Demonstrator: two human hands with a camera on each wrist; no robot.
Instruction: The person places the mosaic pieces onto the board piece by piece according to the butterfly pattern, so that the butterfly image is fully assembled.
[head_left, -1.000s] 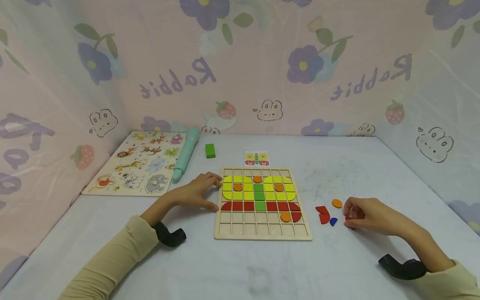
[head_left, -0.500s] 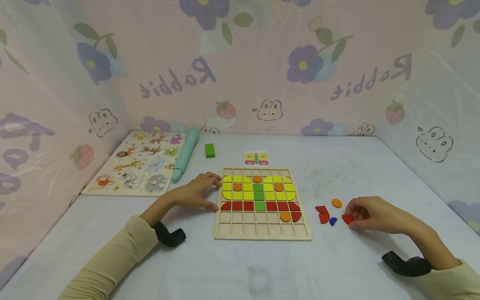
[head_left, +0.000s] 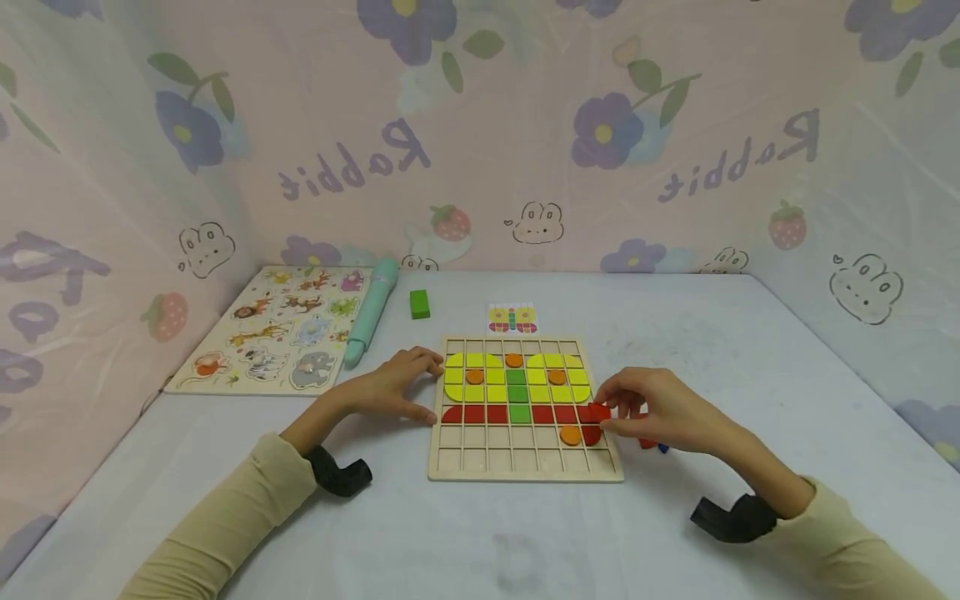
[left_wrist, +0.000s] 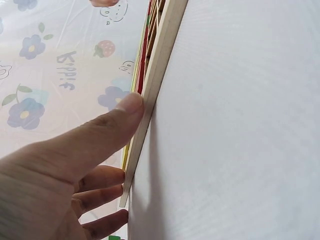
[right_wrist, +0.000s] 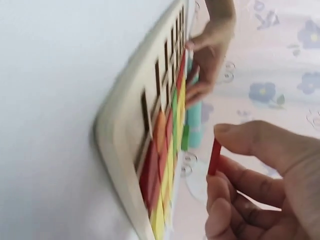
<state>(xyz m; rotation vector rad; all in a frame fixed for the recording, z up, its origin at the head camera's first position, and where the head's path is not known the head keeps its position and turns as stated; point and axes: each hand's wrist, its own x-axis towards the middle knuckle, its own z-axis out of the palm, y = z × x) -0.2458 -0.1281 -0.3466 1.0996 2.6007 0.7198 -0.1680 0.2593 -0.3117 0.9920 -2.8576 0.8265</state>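
Observation:
A wooden grid board [head_left: 487,462] lies flat, its cells partly filled with yellow, red, green and orange pieces. My left hand [head_left: 390,386] rests at the board's left edge; in the left wrist view the thumb [left_wrist: 131,105] touches the rim and the fingers are spread below. Over the board's right edge, my right hand [head_left: 671,408] pinches a flat red piece [right_wrist: 215,157] between thumb and fingers, raised above the board in the right wrist view. An orange disc [head_left: 571,435] and a dark red curved piece [head_left: 592,434] sit in the row below the red row.
Part of a red piece [head_left: 647,443] and a blue piece [head_left: 663,448] show beneath my right hand. A small pattern card [head_left: 513,318] lies behind the board. At back left are a green block [head_left: 420,304], a teal stick [head_left: 371,312] and an animal puzzle board [head_left: 247,354].
My right hand has picked up the red piece from the table on the right and carried it left to the board's right edge. The left hand has stayed in place.

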